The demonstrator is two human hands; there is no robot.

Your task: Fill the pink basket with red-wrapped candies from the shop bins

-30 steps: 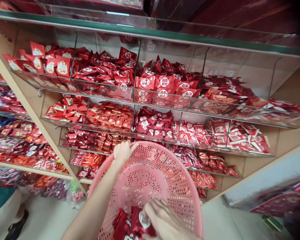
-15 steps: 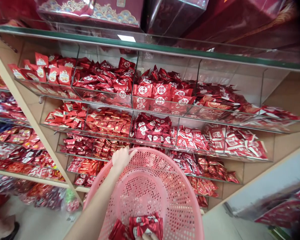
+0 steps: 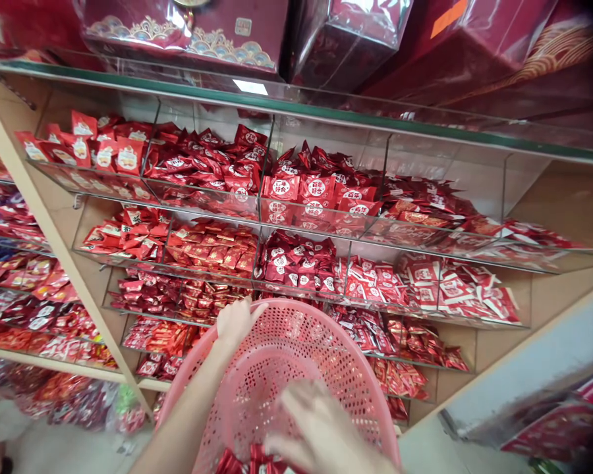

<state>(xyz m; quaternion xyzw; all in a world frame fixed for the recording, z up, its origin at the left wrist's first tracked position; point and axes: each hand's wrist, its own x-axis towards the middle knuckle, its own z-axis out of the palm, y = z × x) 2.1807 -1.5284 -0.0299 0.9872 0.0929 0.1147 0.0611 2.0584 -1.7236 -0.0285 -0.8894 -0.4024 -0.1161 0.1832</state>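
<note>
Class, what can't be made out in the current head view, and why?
Head view:
Bare right hand: blurred, so whether it grips anything is unclear.
Glossy red packets inside the round pink perforated plastic basket: frame's bottom edge and right hand hide their number.
Burgundy wave-patterned box: top cut off by the upper edge.
Shelved red packets with gold print: lettering too small to read.

My left arm (image 3: pixel 190 398) extends far, my left hand (image 3: pixel 234 326) is curled, left thumb (image 3: pixel 259 311) pointing right. My right hand (image 3: pixel 316 421) is nearer, blurred, right thumb (image 3: pixel 287 448) apart from the fingers (image 3: pixel 300 395).
</note>
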